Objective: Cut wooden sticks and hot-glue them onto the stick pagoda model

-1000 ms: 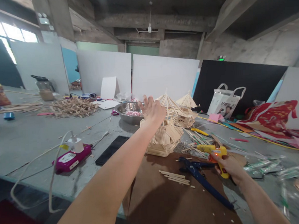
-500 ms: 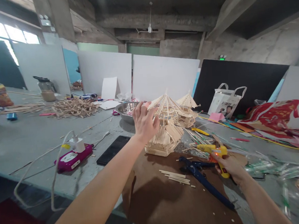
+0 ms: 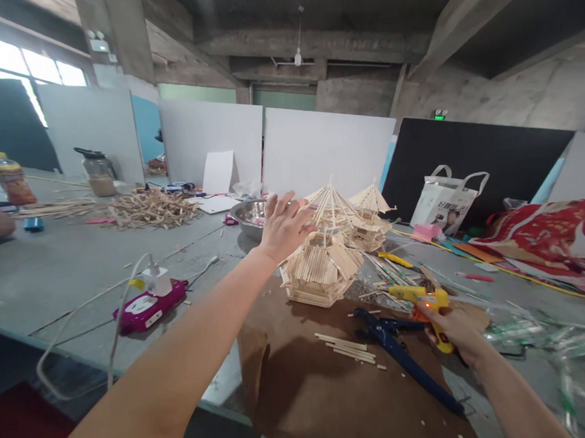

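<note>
Left hand [image 3: 284, 231] has slid a little toward 9 o'clock against the stick-built pavilion [image 3: 320, 267], less of it over the roof than a second ago; right hand [image 3: 455, 331] hasn't budged. Clock read from the wearer's seat, 12 being straight away. Pavilion stands upright on the tabletop [image 3: 75, 261], at the far edge of a brown sheet [image 3: 305, 405], peak up, so long axis roughly vertical. From the left hand it sits at 3 to 4 o'clock, right beside the fingers; from the right hand, about 10 o'clock and well apart, so left is clearly nearer. Left: fingers spread wide, nothing seen in them; can't tell from here if the tips touch the roof edge. Right: wrapped round the grip of a yellow glue gun [image 3: 423, 294], barrel aimed near 9 o'clock, toward the pavilion's base. Second stick model [image 3: 367, 232] just behind, at 2 o'clock. Steel bowl [image 3: 247, 229] past the left hand, 10 o'clock. Blue cutter [image 3: 407, 364] lies 10-to-4 at the right hand's 8 o'clock, cut sticks [image 3: 346, 349] beyond.
</note>
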`<state>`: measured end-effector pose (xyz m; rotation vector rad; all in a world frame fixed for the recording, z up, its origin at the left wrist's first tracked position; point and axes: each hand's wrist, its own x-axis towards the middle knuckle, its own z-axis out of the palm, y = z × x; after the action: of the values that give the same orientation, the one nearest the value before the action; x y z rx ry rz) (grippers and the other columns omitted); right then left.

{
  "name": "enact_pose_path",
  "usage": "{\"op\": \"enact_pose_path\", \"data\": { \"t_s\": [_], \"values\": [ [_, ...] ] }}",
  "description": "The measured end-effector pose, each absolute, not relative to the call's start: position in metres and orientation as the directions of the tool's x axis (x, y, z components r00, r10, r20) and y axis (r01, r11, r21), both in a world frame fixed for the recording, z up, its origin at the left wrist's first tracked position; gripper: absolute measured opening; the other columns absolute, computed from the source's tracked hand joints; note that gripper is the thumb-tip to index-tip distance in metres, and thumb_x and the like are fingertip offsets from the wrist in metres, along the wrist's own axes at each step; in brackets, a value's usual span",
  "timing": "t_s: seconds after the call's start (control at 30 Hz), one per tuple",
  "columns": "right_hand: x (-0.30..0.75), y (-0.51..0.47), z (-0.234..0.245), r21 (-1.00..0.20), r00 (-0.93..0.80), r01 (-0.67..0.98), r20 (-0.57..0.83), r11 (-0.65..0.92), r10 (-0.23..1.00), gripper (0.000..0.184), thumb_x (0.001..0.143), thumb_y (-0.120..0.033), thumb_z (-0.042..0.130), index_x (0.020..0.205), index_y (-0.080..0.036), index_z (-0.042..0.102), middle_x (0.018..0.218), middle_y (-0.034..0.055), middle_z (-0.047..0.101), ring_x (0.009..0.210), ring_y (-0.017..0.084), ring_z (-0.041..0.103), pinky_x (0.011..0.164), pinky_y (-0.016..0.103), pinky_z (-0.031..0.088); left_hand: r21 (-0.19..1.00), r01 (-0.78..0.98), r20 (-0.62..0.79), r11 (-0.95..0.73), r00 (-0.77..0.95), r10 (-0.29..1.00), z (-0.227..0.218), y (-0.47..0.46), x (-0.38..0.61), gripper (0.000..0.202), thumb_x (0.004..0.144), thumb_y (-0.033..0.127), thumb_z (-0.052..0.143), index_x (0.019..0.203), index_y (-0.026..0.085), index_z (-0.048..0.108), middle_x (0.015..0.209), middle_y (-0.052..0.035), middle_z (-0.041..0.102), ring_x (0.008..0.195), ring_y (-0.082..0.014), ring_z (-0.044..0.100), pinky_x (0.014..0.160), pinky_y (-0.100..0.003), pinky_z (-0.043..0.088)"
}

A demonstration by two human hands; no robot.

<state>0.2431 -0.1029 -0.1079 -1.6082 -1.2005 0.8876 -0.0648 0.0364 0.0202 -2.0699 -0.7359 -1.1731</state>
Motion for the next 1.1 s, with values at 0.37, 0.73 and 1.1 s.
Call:
{"op": "enact_pose_path", "data": {
  "t_s": [0.37, 0.73, 1.1],
  "values": [
    [0.248, -0.102, -0.109, -0.958, 0.294, 0.255, -0.054, -0.132, 0.954, 0.043, 0.061, -0.057, 0.05, 0.072, -0.015, 0.051, 0.052, -0.0014, 0.055, 0.032, 0.004, 0.04, 0.034, 0.018, 0.025, -0.172, 0.724, 0.938, -0.668, 0.328, 0.114, 0.011, 0.015, -0.063, 0.02, 0.07, 0.032, 0.052, 0.086, 0.021, 0.057, 0.094, -0.0056, 0.056, 0.102, -0.0224, 0.04, 0.087, -0.04, 0.027],
    [0.264, -0.095, -0.11, -0.968, 0.557, 0.239, 0.07, -0.08, 0.828, 0.04, 0.06, -0.055, 0.053, 0.072, -0.017, 0.05, 0.042, -0.0035, 0.05, 0.032, 0.006, 0.038, 0.032, 0.018, 0.028, -0.022, 0.573, 0.153, -0.819, 0.812, 0.564, -0.059, -0.048, -0.026, 0.022, 0.075, 0.028, 0.039, 0.073, 0.018, 0.059, 0.072, -0.006, 0.062, 0.067, -0.018, 0.057, 0.057, -0.026, 0.04],
    [0.281, -0.091, -0.117, -0.948, 0.605, 0.276, 0.044, -0.157, 0.795, 0.041, 0.059, -0.056, 0.053, 0.07, -0.017, 0.049, 0.036, -0.0046, 0.045, 0.031, 0.008, 0.042, 0.032, 0.019, 0.033, -0.039, 0.586, -0.165, -0.809, 0.795, 0.584, -0.061, -0.052, 0.001, 0.017, 0.063, 0.017, 0.045, 0.07, 0.017, 0.061, 0.075, -0.0087, 0.063, 0.067, -0.0207, 0.058, 0.054, -0.027, 0.04]
  ]
}}
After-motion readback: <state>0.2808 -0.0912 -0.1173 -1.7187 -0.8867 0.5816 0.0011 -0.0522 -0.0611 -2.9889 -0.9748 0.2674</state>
